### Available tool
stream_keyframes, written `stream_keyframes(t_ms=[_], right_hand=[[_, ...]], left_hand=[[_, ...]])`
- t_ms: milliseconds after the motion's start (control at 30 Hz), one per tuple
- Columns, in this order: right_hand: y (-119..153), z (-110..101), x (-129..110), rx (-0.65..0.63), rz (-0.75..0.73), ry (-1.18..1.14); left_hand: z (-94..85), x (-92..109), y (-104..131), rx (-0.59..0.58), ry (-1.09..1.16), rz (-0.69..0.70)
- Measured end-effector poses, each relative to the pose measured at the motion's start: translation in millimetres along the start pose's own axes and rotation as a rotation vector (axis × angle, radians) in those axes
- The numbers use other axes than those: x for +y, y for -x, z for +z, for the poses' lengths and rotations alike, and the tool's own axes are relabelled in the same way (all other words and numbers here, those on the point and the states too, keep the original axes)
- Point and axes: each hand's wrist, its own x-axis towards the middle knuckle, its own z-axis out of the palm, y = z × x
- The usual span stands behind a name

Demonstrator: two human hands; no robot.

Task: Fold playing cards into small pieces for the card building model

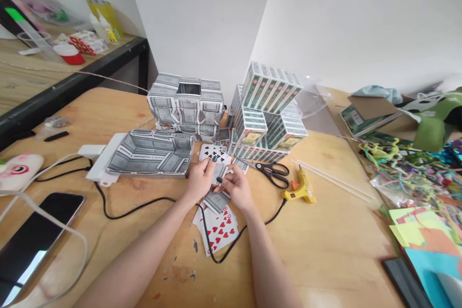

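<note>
Between my two hands is a grey-backed playing card [219, 173]. My left hand [200, 179] pinches its left side, with the thumb near the top. My right hand [236, 185] grips the right side, thumb across the lower part. Just below lies another card back-up [216, 201], over a fan of red heart cards [221, 231]. Behind the fingers sits a black club card [211, 150]. An open tray built from cards [151, 154] stands left of my hands, and a larger card-built box [186, 106] with a square opening on top stands behind it.
Stacked card packs [252, 130] rise at back right. Black scissors [272, 173] and a yellow glue gun [301, 187] lie right of my hands; its black cord [216, 261] loops across the heart cards. A phone [36, 245] and white cable lie left, coloured paper [426, 240] right.
</note>
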Motion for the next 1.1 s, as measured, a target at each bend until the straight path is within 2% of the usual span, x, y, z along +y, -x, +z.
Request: stream_keyframes(t_ms=[100, 233, 333, 533, 767, 1000, 1100], right_hand=[[0, 1, 2, 0.046, 0.015, 0.027], [1, 4, 2, 0.123, -0.013, 0.119], [1, 5, 0, 0.177, -0.048, 0.154], [0, -3, -1, 0.313, -0.148, 0.229], [4, -5, 6, 0.436, -0.269, 0.453], [2, -21, -10, 0.721, -0.300, 0.189], [1, -27, -12, 0.731, -0.314, 0.163]], left_hand=[[0.5, -1, 0, 0.021, -0.086, 0.027], [0.1, -2, 2, 0.069, -0.213, 0.145], [-1.1, -2, 3, 0.098, -0.217, 0.188], [-1.0, 2, 5, 0.007, -0.189, 0.248], [1.5, -1, 8, 0.044, -0.320, 0.329], [-2.7, -5, 4, 0.059, -0.057, 0.213], [-3.4, -5, 2, 0.059, -0.047, 0.219]])
